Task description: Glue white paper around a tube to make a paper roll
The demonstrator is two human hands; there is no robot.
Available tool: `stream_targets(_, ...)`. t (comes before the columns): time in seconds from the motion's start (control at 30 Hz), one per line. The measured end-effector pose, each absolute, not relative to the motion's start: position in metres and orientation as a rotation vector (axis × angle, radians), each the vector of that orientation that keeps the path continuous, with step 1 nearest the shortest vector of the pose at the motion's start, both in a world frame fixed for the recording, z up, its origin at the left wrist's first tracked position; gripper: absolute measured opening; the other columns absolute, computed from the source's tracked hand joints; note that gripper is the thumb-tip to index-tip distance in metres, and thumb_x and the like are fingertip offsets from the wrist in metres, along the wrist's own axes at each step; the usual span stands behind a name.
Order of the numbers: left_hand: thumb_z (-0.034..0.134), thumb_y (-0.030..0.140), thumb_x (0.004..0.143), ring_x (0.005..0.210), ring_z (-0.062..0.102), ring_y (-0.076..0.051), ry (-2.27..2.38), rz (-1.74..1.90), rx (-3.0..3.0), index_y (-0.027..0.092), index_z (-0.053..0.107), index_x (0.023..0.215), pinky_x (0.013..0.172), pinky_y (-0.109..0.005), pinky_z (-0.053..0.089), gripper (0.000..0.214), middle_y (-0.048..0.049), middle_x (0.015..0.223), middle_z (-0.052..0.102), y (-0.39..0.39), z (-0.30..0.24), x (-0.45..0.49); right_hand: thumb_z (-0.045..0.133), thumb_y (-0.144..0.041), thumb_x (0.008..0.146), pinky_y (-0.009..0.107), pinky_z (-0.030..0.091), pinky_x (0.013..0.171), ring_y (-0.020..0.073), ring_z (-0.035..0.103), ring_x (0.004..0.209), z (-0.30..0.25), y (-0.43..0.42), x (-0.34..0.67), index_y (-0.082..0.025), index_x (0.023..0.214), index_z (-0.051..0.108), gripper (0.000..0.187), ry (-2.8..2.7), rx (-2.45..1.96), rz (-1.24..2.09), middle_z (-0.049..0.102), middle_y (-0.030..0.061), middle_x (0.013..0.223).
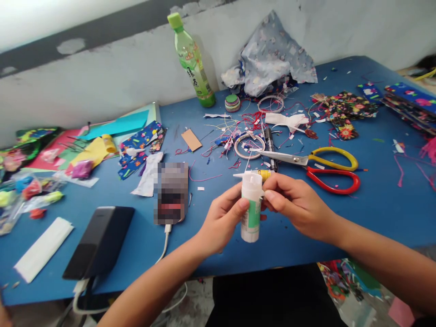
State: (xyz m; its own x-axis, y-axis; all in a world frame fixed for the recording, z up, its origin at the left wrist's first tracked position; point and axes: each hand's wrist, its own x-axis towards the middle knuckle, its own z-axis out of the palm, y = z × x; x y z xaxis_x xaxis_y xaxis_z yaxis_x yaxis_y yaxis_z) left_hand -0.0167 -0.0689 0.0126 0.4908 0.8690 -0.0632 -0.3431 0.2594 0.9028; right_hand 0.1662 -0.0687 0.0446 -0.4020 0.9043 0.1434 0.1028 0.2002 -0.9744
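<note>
In my left hand (pixel 223 218) I hold a white glue stick (pixel 252 220) with a green label, upright over the table's front part. Its uncapped white rim faces up. My right hand (pixel 294 204) is closed at the tube's right side, thumb and fingers pinched together; what is between them is too small to make out. Just behind the tube lies a small yellow bottle with a white nozzle (pixel 264 174). Beyond my right hand lie large scissors (pixel 308 160) with one yellow and one red handle. A black marker (pixel 270 145) lies under their blades.
Thread scraps and rings (pixel 250 145) litter the blue table (pixel 211 200). A green tea bottle (pixel 192 63) stands by the wall. Left are a phone (pixel 171 193) on a cable and a black power bank (pixel 100 240). Patterned cloth (pixel 350 109) lies at the right.
</note>
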Motion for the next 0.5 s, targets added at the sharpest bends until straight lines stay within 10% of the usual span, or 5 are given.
stream_targets(0.3,0.072,0.031,0.083,0.121,0.058,-0.023,0.692,1.046,1.196,0.031,0.065,0.122,0.104,-0.035,0.046,0.04,-0.0038,0.127,0.066,-0.0651,0.0063,-0.0202,0.049,-0.031,0.095,0.022,0.036,0.056,0.0093,0.046,0.06,0.0506,-0.0666,0.1693,-0.018,0.078,0.053,0.022,-1.874,-1.079,1.116,0.052,-0.0038,0.067)
stream_targets(0.5,0.067,0.039,0.086,0.11,0.064,-0.027,0.65,0.938,1.088,0.025,0.06,0.13,0.094,-0.037,0.052,0.047,-0.0101,0.123,0.067,-0.0654,0.009,-0.0206,0.045,-0.027,0.095,0.023,0.038,0.056,0.0108,0.05,0.06,0.0471,-0.0667,0.1687,-0.019,0.077,0.051,0.021,-1.854,-1.012,1.109,0.055,-0.0019,0.067)
